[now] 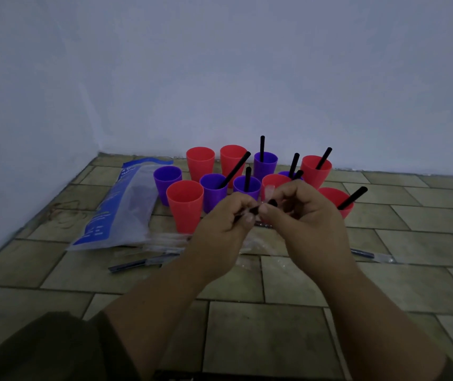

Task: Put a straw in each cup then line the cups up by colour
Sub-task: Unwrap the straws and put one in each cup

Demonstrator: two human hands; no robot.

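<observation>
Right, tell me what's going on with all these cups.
A person is unwrapping a black straw: the left hand and right hand both pinch it, with its clear wrapper partly off. The red and purple cups stand in a mixed cluster, not lined up by colour. Several hold straws; the front red cup, the leftmost purple cup and the two back red cups show none. More wrapped straws lie on the tiled floor beside a plastic bag.

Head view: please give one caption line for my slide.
The left hand and right hand hold a black straw before red cups and purple cups, some with straws.
</observation>
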